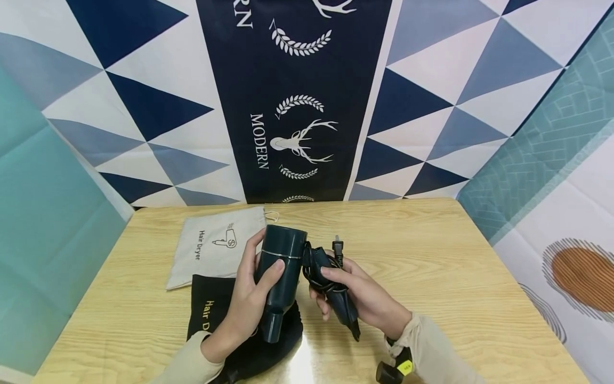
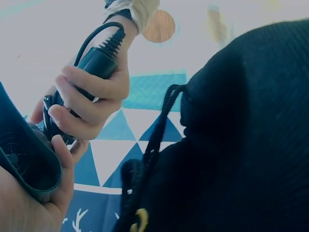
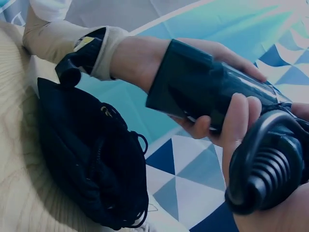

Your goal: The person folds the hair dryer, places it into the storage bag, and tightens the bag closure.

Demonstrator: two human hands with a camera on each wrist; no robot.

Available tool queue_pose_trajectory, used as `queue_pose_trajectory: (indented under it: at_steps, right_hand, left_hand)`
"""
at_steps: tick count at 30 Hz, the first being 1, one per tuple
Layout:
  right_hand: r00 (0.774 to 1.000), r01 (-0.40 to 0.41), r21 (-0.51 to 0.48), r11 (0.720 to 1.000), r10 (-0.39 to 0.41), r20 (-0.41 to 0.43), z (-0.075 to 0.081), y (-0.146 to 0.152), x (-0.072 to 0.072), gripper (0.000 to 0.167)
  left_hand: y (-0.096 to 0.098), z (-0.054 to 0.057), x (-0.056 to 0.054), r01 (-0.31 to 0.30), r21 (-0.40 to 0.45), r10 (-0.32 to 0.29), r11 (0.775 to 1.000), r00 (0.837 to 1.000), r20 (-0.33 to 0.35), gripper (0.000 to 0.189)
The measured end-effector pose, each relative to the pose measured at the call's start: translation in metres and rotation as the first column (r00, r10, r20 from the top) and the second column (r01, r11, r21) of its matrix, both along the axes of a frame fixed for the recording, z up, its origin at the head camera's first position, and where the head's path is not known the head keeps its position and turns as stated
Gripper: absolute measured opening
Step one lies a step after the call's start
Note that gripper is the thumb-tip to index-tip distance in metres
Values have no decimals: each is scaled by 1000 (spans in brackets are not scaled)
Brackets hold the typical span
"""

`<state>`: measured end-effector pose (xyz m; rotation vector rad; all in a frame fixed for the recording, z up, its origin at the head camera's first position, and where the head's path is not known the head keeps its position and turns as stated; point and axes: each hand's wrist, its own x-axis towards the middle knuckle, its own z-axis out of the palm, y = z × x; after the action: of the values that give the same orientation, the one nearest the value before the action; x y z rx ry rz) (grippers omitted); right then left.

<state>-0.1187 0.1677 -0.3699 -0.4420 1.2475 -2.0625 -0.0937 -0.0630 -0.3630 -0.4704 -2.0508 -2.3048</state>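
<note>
A dark teal hair dryer (image 1: 286, 250) is in both hands above the table. My left hand (image 1: 245, 306) grips its barrel, thumb across the front, with the narrower nozzle (image 3: 178, 82) pointing down toward me. Around the handle (image 1: 346, 310) curl the fingers of my right hand (image 1: 369, 298). A black cord (image 1: 314, 274) is wound about that handle, and its two-pin plug (image 1: 338, 248) sticks up beside the thumb. Beneath the left hand lies a black drawstring bag (image 1: 218, 292) with gold "Hair D" lettering; the left forearm hides part of it.
Behind the black bag, a pale grey drawstring bag (image 1: 192, 240) printed "Hair Dryer" lies flat on the wooden table (image 1: 422, 256). Patterned cloths (image 1: 307, 106) hang behind and at both sides of the table. A black wrist camera (image 1: 390, 370) sits at the right sleeve.
</note>
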Motion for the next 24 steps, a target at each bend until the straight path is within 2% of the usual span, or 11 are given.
queue_pose_trajectory:
  at_steps: [8, 19, 24]
  right_hand:
    - [999, -8, -65, 998, 5, -43, 3, -4, 4, 48]
    - [996, 64, -52, 997, -67, -61, -2, -7, 6, 34]
    - [996, 66, -47, 997, -69, -65, -1, -7, 5, 36]
  left_hand:
    - [-5, 6, 2, 18, -6, -18, 1000, 1000, -23, 61]
    - [-6, 5, 0, 6, -21, -6, 1000, 1000, -10, 62]
    - [-7, 5, -1, 25, -14, -25, 1000, 1000, 5, 61]
